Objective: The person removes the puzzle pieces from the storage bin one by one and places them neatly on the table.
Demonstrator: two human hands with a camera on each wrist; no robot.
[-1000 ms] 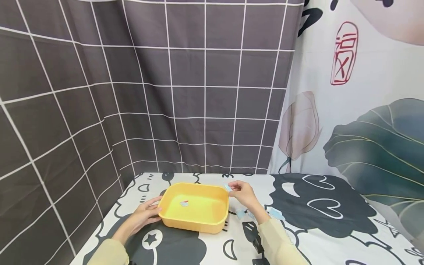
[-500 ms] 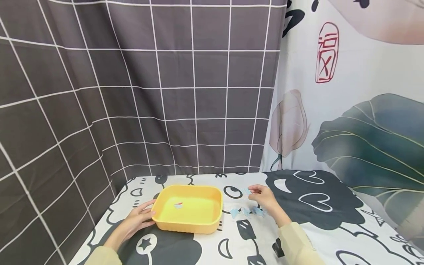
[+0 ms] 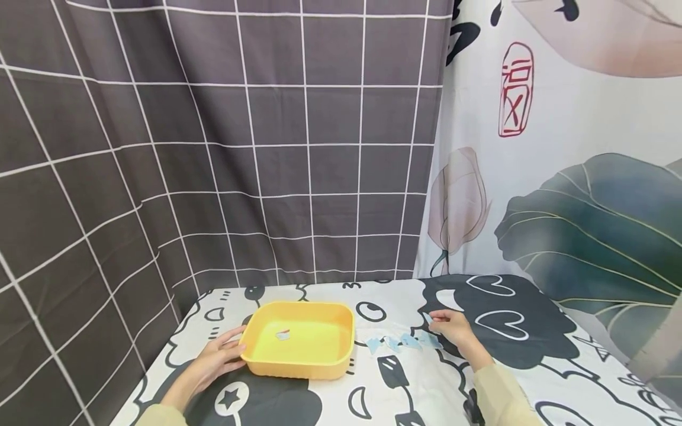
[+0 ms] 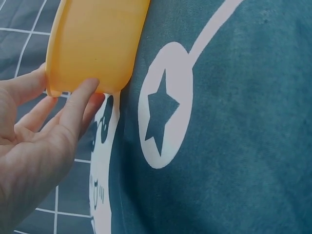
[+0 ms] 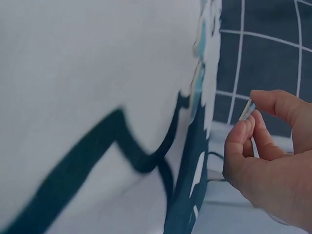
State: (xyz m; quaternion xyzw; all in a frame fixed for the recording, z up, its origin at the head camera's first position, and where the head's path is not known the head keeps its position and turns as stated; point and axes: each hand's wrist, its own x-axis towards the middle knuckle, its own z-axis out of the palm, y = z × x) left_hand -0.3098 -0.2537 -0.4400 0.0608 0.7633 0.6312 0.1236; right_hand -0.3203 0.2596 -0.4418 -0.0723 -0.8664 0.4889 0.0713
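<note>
On the patterned cloth stands a yellow plastic basin, with one small white, red and bluish piece lying on its floor. My left hand rests at the basin's left end, its fingers fairly straight and touching the outer wall and rim. To the right of the basin, my right hand pinches a small, thin, light-blue puzzle piece between thumb and fingertips, mostly hidden in the head view. Just below and left of that hand, several light-blue puzzle pieces lie in a row on the cloth.
The black-and-white cartoon cloth covers the table. A dark gridded curtain hangs behind and at the left, and a white curtain with leaf prints at the right.
My right hand has moved right with the puzzle piece, from beside the basin's right rim to the far end of the row. The left hand stays at the basin. The head view has turned slightly right.
</note>
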